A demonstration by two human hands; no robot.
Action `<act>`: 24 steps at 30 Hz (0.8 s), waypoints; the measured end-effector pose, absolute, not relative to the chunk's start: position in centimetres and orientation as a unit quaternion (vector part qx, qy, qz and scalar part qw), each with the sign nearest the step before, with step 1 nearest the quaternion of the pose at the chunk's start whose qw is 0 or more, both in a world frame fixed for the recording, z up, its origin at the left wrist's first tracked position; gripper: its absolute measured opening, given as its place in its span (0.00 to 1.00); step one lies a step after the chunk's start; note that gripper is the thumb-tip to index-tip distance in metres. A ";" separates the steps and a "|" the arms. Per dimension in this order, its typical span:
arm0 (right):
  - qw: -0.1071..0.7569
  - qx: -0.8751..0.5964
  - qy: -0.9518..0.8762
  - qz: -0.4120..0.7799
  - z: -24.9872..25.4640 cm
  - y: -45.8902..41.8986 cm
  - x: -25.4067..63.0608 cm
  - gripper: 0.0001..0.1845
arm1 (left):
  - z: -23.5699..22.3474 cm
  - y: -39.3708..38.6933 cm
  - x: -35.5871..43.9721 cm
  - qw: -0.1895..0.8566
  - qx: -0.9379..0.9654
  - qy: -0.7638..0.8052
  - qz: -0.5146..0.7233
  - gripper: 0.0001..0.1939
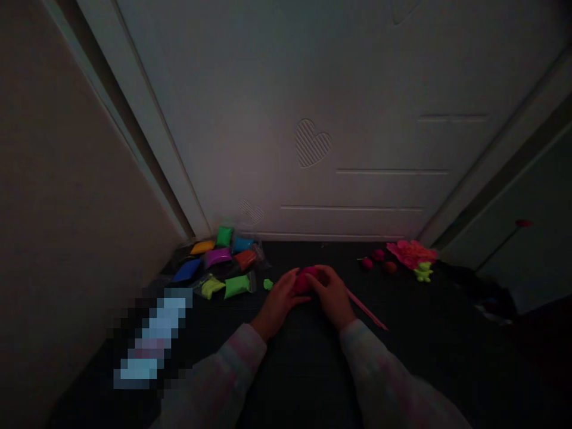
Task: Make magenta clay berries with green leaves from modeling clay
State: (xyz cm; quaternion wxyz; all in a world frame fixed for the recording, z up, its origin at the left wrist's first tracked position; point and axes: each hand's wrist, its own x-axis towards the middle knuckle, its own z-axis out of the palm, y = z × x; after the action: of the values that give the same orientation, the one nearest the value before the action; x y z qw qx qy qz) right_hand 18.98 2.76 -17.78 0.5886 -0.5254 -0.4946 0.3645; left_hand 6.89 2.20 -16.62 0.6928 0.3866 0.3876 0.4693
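Between my hands, low over the dark surface, is a rounded dark-pink lump of modelling clay. My left hand wraps its left side with curled fingers. On its other side my right hand presses with thumb and fingers. Part of the lump is hidden behind the fingers. A thin pink strip lies beside my right wrist, running toward the lower right. Just left of my left hand sits a small bright-green bit of clay. The dim light leaves fine detail unclear.
Several clear bags of coloured clay, including a light-green one and a blue one, lie at the left. To the right are small red balls, a crumpled pink piece and a yellow-green bear-shaped figure. A white door stands behind.
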 end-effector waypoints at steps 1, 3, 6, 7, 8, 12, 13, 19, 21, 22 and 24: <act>0.577 -0.526 -0.516 0.353 -17.8 2.5 18.6 0.11 | -16.5 2.1 7.0 0.711 0.354 0.377 0.476 0.14; 0.553 -0.524 -0.559 0.328 -17.7 2.0 17.9 0.08 | -16.4 2.0 7.2 0.738 0.299 0.360 0.486 0.14; 0.530 -0.511 -0.616 0.280 -17.4 1.4 17.5 0.06 | -16.4 2.0 7.2 0.757 0.234 0.352 0.498 0.10; 0.526 -0.505 -0.632 0.263 -17.3 1.2 17.4 0.07 | -16.4 2.1 7.1 0.759 0.217 0.352 0.502 0.09; 0.523 -0.498 -0.647 0.245 -17.2 1.1 17.5 0.08 | -16.5 2.3 7.0 0.760 0.203 0.353 0.506 0.08; 0.509 -0.476 -0.691 0.191 -17.0 0.9 17.5 0.10 | -16.5 2.9 6.4 0.762 0.175 0.355 0.512 0.07; 0.505 -0.473 -0.699 0.181 -17.0 0.8 17.5 0.10 | -16.5 3.0 6.3 0.763 0.175 0.354 0.512 0.07; 0.515 -0.480 -0.697 0.137 -16.9 0.7 17.4 0.09 | -16.5 2.9 6.1 0.761 0.206 0.344 0.510 0.09; 0.524 -0.486 -0.689 0.124 -16.8 0.6 17.4 0.09 | -16.4 2.7 6.1 0.761 0.221 0.341 0.507 0.08; 0.527 -0.487 -0.686 0.118 -16.8 0.6 17.4 0.09 | -16.4 2.7 6.2 0.760 0.228 0.340 0.505 0.08; 0.531 -0.490 -0.682 0.110 -16.8 0.5 17.3 0.09 | -16.3 2.7 6.4 0.760 0.238 0.339 0.501 0.07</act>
State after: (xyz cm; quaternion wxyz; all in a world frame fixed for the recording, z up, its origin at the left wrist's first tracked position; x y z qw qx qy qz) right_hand 17.33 0.50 -16.76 0.5315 -0.4895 -0.6824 0.1104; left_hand 6.44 2.67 -16.35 0.7601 0.2379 0.3390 0.5007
